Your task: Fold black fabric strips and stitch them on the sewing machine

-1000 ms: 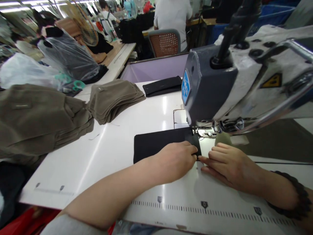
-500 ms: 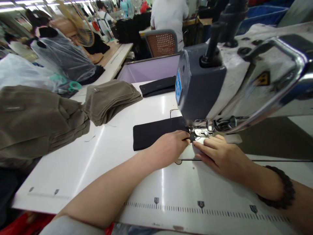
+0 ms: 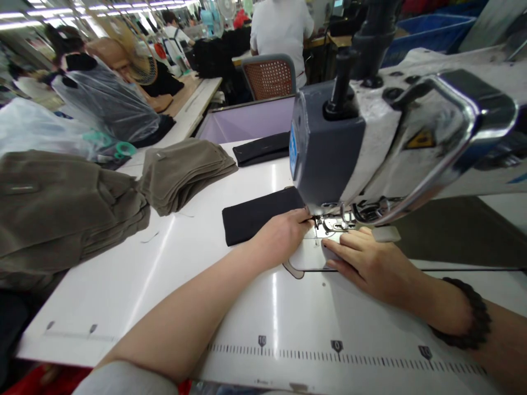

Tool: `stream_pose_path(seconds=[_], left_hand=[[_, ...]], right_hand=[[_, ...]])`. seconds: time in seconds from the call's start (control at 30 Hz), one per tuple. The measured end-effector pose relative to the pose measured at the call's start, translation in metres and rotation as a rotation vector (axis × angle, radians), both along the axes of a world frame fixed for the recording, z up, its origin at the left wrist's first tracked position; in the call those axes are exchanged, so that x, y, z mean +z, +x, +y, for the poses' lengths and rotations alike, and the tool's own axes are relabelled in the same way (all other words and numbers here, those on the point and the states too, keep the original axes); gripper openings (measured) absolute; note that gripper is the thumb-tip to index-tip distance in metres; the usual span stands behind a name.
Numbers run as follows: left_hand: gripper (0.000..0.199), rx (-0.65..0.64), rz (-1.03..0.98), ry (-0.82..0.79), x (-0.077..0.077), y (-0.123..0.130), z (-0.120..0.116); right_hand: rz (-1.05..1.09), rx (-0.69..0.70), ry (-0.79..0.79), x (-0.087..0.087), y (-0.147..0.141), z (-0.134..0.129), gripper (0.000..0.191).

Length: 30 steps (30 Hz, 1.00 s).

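A folded black fabric piece [image 3: 257, 215] lies flat on the white table, its right end beside the presser foot [image 3: 318, 222] of the sewing machine [image 3: 329, 137]. My left hand [image 3: 284, 233] is closed at that right end, fingertips pressed on the cloth close to the needle. Right of the foot, my right hand [image 3: 366, 255] rests with its fingers stretched out on the machine's metal plate, holding nothing. A dark bracelet circles that wrist. Beside the right hand is a small pale block [image 3: 386, 234].
Stacks of brown-grey fabric pieces [image 3: 185, 173] lie to the left, with another black folded piece [image 3: 261, 149] behind. Dark olive cloth [image 3: 453, 230] lies right of the machine. A ruler scale [image 3: 337, 354] runs along the table's front edge. Other people sit farther back.
The black fabric and my left hand have shifted slightly left, away from my right hand; the plate between them now shows bare. My right hand has barely moved. The view has shifted slightly.
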<state>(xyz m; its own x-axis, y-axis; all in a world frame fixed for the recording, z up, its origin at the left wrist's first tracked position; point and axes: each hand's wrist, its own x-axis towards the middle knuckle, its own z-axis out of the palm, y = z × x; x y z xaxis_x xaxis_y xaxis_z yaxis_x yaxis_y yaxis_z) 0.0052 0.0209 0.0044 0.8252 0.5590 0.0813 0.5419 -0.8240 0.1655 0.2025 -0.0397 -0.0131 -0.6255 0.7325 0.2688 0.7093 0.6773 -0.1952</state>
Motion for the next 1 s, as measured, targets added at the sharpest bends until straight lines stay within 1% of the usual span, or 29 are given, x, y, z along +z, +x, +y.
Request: stream_pose_path(seconds=[0.13,0.23,0.37,0.43,0.47,0.5,0.53,0.57,0.6,0.63,0.67,0.7,0.73,0.77,0.8,0.83,0.87,0.9,0.93,0.97,1.0], left_hand=[[0.019,-0.009,0.03,-0.019,0.003,0.0,-0.001],[0.022,0.037,0.129,0.02,0.007,0.005,-0.007],[0.032,0.195,0.274,0.046,0.009,0.009,-0.012],[0.036,0.294,0.288,0.015,0.011,0.001,-0.004],[0.038,0.354,0.258,-0.012,0.015,-0.006,0.003],[0.041,0.439,0.204,-0.051,0.02,-0.016,0.01],[0.046,0.53,0.105,-0.097,0.027,-0.028,0.017],[0.052,0.634,-0.048,-0.148,0.036,-0.039,0.024],[0.057,0.699,-0.267,-0.209,0.044,-0.05,0.029],[0.061,0.69,-0.477,-0.318,0.051,-0.059,0.031],[0.063,0.675,-0.555,-0.358,0.057,-0.066,0.031],[0.065,0.641,-0.682,-0.446,0.059,-0.07,0.029],[0.066,0.606,-0.789,-0.545,0.058,-0.072,0.025],[0.067,0.594,-0.871,-0.63,0.054,-0.072,0.021],[0.068,0.605,-0.937,-0.695,0.047,-0.072,0.016],[0.069,0.652,-0.936,-0.699,0.039,-0.071,0.01],[0.07,0.725,-0.88,-0.613,0.03,-0.07,0.005],[0.069,0.772,-0.782,-0.465,0.023,-0.069,-0.001],[0.065,0.77,-0.661,-0.305,0.017,-0.067,-0.007],[0.058,0.713,-0.531,-0.169,0.013,-0.064,-0.013],[0.048,0.612,-0.4,-0.069,0.011,-0.06,-0.02]], right_hand=[[0.007,-0.004,-0.005,0.0,0.0,0.0,0.025],[0.006,-0.009,0.002,0.001,-0.001,0.0,0.024],[-0.008,-0.008,0.023,0.003,0.0,0.0,0.023],[-0.019,-0.006,0.036,0.003,0.0,-0.001,0.023],[-0.025,-0.006,0.038,0.004,0.001,-0.001,0.023],[-0.032,-0.007,0.037,0.004,0.001,-0.001,0.023],[-0.039,-0.007,0.032,0.005,0.0,0.0,0.023],[-0.046,-0.009,0.024,0.005,0.0,0.0,0.024],[-0.054,-0.009,0.015,0.006,0.0,0.0,0.024],[-0.062,-0.009,0.006,0.007,0.0,0.0,0.024],[-0.068,-0.008,-0.001,0.007,0.0,-0.001,0.025],[-0.073,-0.009,-0.006,0.008,0.0,-0.001,0.025],[-0.076,-0.01,-0.009,0.008,0.0,-0.001,0.025],[-0.078,-0.01,-0.01,0.008,0.0,-0.001,0.025],[-0.078,-0.01,-0.009,0.008,0.001,-0.001,0.025],[-0.077,-0.009,-0.006,0.007,0.001,-0.001,0.025],[-0.074,-0.008,-0.001,0.007,0.001,-0.001,0.024],[-0.07,-0.007,0.003,0.007,0.001,-0.001,0.024],[-0.065,-0.004,0.008,0.007,0.002,-0.001,0.023],[-0.059,0.0,0.011,0.007,0.002,-0.001,0.023],[-0.052,0.005,0.011,0.007,0.002,-0.001,0.023]])
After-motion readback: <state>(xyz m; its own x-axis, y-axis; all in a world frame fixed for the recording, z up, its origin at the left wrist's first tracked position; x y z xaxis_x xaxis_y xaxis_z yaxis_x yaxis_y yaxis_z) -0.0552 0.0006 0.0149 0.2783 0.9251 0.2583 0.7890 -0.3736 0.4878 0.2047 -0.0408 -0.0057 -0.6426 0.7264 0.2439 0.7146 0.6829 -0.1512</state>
